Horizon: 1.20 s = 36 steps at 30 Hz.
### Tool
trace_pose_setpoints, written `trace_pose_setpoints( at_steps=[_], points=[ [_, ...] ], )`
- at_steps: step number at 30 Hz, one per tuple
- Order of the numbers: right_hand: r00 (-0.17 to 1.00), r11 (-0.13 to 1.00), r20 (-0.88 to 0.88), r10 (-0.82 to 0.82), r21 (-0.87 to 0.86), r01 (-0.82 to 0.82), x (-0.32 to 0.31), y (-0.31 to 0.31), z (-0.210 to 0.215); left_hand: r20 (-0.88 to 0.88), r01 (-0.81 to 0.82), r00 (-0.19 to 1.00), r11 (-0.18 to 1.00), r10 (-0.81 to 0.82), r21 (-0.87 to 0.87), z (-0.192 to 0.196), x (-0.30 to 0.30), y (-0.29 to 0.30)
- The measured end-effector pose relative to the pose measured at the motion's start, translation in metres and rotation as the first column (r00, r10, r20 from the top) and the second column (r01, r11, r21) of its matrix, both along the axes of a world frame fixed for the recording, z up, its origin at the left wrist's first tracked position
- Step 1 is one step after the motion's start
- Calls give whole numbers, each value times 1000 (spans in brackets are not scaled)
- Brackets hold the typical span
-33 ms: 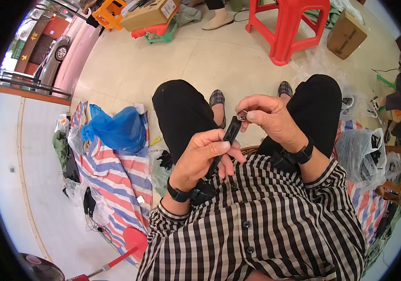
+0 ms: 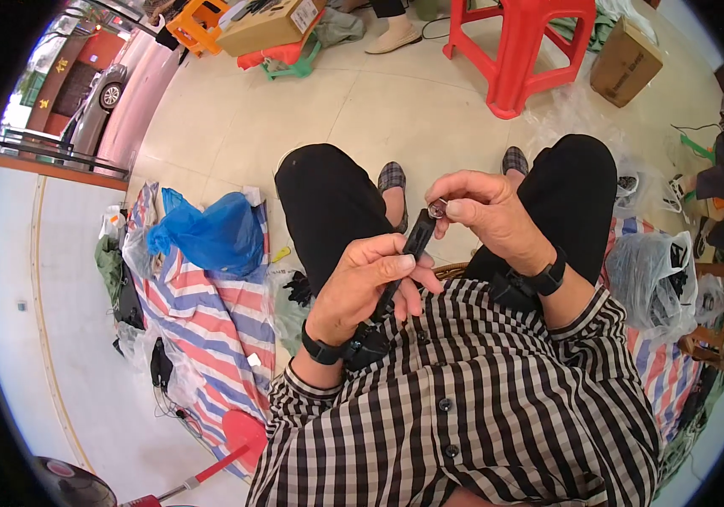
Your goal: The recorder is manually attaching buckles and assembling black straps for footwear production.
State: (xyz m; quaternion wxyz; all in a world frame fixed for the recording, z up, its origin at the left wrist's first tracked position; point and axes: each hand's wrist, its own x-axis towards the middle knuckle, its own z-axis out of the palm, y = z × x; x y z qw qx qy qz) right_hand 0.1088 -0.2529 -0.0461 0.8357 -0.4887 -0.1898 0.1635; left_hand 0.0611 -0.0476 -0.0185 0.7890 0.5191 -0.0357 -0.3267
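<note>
Over my lap, my left hand [image 2: 376, 277] is closed around a long, narrow black piece [image 2: 419, 235], perhaps a strap or plastic part; its exact kind is unclear. It slants up and to the right, with a slot-like mark on its face. Between the thumb and fingers of my right hand [image 2: 490, 215] is a small shiny round metal piece [image 2: 436, 209], held right at the black piece's upper end. I cannot tell whether the two are joined. The lower end of the black piece runs behind my left fingers.
A blue plastic bag [image 2: 214, 232] lies on a striped sheet [image 2: 210, 313] to the left. Clear bags [image 2: 645, 279] are at the right. Ahead stand a red stool [image 2: 518, 51], a cardboard box [image 2: 626, 63] and another box [image 2: 269, 29]. Other people sit farther off.
</note>
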Motion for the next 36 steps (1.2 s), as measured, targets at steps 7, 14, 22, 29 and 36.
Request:
trace_pose_setpoints(
  at_steps=[7, 14, 22, 29, 36],
  points=[
    [998, 998, 0, 68, 8, -68, -3, 0, 4, -50, 29, 998, 998, -32, -64, -2, 0, -1],
    [998, 997, -6, 62, -55, -62, -5, 0, 8, -27, 14, 1000, 999, -15, -42, -1, 0, -2],
    [997, 994, 13, 80, -76, -79, -4, 0, 8, 5, -36, 999, 999, 36, -37, -6, -1, 0],
    [996, 992, 8, 91, -88, -90, -3, -3, 8, 19, -39, 999, 999, 38, 36, -3, -1, -1],
    [989, 980, 100, 108, -176, -89, -3, -7, 9, 60, -24, 998, 993, 17, 113, -2, -2, -1]
  ],
)
